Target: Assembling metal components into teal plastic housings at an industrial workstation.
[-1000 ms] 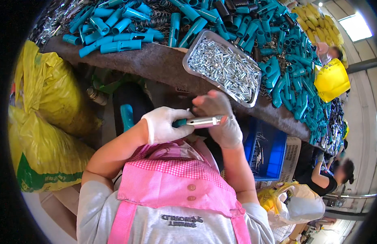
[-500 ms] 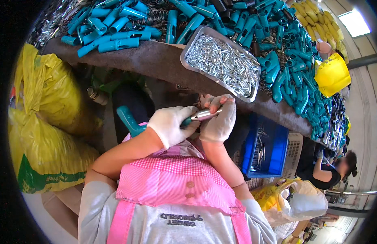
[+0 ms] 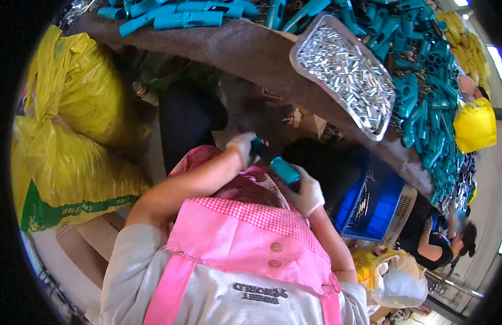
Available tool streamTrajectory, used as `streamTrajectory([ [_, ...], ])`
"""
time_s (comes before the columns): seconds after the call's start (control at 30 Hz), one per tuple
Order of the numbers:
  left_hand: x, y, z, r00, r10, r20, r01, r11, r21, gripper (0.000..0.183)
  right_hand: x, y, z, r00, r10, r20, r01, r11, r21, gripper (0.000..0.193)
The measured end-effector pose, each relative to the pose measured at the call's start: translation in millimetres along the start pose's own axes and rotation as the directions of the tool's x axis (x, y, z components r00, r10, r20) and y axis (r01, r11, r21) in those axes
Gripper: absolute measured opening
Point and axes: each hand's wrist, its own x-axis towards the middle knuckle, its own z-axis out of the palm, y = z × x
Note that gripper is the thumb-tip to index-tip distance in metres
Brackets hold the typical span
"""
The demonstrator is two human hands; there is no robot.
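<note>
My left hand (image 3: pixel 241 147), in a white glove, is closed round a dark teal piece (image 3: pixel 256 145), only the end of which shows past my fingers. Lower and to the right, my gloved right hand (image 3: pixel 309 196) grips a teal plastic tube (image 3: pixel 284 169) by its dark end. The tube points up and left toward my left hand. Dark shadow lies between the two, so I cannot tell whether they are joined. Both hands are above my lap, close to the pink apron (image 3: pixel 229 222) and below the bench edge.
The brown-covered bench (image 3: pixel 229 49) carries a grey tray (image 3: pixel 382 122) of small metal pins and heaped teal plastic parts (image 3: pixel 419 103). Yellow sacks (image 3: pixel 77 168) stand at left. At right are a blue bin (image 3: pixel 346 208) with metal rods, a plastic bag (image 3: pixel 405 284) and another person (image 3: pixel 432 246).
My hands have moved apart, the right one lower. The silvery tube and bent teal handle no longer show; a teal tube with a dark end is in my right hand. The view has shifted.
</note>
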Motion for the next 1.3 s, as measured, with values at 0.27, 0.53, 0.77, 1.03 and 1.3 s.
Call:
streamTrajectory([
  [0.27, 128.0, -62.2, 9.4, 0.937, -0.13, -0.325, 0.26, 0.881, 0.395, 0.018, 12.4, 44.1, 72.1, 0.95, 0.022, 0.31, 0.101, 0.922, -0.374, 0.059],
  [0.53, 177.3, -71.4, 21.8, 0.966, 0.068, -0.248, 0.167, 0.567, 0.806, 0.021, 16.3, 57.8, 80.6, 0.947, -0.043, 0.32, 0.163, 0.919, -0.359, 0.063],
  [0.77, 206.8, -58.2, 18.9, 0.983, 0.182, -0.031, 0.007, 0.13, 0.991, 0.024, 18.2, 57.0, 79.9, 0.955, -0.008, 0.297, 0.121, 0.924, -0.362, 0.063],
  [1.03, 239.9, -65.9, 58.9, 0.949, 0.18, 0.26, -0.168, -0.411, 0.896, 0.027, 22.6, 48.0, 75.1, 0.955, 0.01, 0.295, 0.1, 0.93, -0.355, 0.06],
  [1.3, 223.9, 23.1, -95.6, 0.845, 0.027, 0.534, -0.275, -0.834, 0.478, 0.031, 102.7, -21.1, 50.4, 0.903, 0.146, 0.404, 0.009, 0.933, -0.359, 0.045],
])
